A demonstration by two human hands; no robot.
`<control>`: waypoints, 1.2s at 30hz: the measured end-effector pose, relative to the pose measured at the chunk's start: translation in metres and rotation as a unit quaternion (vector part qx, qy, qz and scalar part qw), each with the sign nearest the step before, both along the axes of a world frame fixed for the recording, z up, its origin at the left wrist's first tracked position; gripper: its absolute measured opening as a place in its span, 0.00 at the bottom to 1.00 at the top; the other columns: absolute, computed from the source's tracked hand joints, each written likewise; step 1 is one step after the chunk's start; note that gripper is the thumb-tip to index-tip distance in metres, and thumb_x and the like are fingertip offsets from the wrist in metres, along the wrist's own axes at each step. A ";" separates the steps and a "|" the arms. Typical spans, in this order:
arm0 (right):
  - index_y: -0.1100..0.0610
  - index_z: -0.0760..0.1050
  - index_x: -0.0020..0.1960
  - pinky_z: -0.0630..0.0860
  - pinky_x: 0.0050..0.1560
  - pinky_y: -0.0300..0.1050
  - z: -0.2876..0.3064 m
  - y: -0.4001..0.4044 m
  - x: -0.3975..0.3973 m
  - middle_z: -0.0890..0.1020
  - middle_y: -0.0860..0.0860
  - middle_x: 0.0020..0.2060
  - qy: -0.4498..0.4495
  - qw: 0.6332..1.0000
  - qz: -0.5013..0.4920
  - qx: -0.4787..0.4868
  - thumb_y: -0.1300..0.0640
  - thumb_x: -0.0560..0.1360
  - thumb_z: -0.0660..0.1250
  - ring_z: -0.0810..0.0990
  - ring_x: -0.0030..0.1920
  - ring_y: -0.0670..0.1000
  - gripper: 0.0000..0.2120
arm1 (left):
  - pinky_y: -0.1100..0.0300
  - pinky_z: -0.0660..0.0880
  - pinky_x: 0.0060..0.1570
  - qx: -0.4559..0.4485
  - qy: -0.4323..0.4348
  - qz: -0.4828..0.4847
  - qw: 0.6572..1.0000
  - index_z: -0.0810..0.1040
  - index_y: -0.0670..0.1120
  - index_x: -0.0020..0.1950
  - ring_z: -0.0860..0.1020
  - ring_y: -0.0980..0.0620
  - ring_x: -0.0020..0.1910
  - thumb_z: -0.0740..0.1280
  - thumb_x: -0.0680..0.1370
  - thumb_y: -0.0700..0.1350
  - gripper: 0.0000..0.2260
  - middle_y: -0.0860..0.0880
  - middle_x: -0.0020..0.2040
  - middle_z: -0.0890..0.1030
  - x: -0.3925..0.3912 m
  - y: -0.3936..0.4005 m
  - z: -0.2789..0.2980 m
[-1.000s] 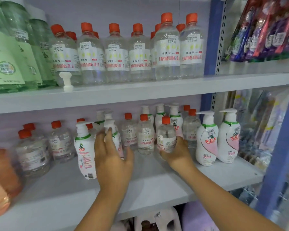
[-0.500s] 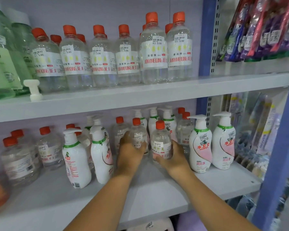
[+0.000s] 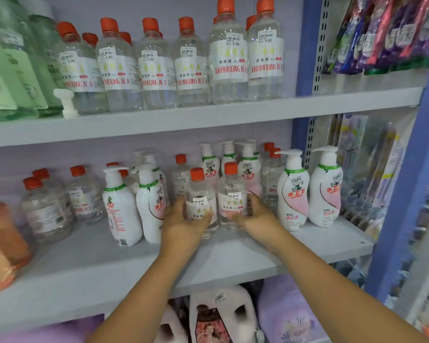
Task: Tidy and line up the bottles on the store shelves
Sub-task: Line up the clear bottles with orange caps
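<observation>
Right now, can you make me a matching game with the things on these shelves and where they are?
Things:
1. left hand
2. right hand
3. loose white pump head
4. rightmost white pump bottle

Places:
A. lying on the top shelf
B. holding the left orange-capped clear bottle
C. standing by the blue upright
D. holding the right orange-capped clear bottle

Pairs: 1-B, 2-D, 3-A, 4-C

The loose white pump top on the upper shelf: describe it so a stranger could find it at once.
Start at the upper shelf and follow its front edge left. Where the clear orange-capped bottles meet the green bottles stands a small white pump top. Unlike everything around it, it stands by itself, attached to no bottle.
</observation>
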State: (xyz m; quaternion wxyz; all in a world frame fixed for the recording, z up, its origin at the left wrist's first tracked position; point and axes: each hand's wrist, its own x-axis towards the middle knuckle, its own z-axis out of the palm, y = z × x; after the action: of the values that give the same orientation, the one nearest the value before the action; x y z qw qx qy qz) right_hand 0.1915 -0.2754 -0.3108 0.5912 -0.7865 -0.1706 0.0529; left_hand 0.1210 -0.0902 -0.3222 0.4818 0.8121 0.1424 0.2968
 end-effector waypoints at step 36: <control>0.50 0.72 0.63 0.73 0.41 0.33 0.262 0.002 -0.109 0.80 0.40 0.48 -0.262 0.963 0.020 0.057 0.47 0.67 0.82 0.79 0.47 0.38 0.30 | 0.49 0.81 0.53 -0.014 -0.109 0.017 0.994 0.70 0.54 0.62 0.83 0.52 0.50 0.80 0.69 0.56 0.28 0.54 0.54 0.83 -0.131 -0.013 0.279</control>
State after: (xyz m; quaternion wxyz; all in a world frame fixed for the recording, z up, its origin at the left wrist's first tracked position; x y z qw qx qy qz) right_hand 0.0821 -0.2736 -0.0487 0.5684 -0.7343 -0.3379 -0.1535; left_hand -0.0099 -0.1029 -0.0427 0.5006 0.7655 0.1065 0.3898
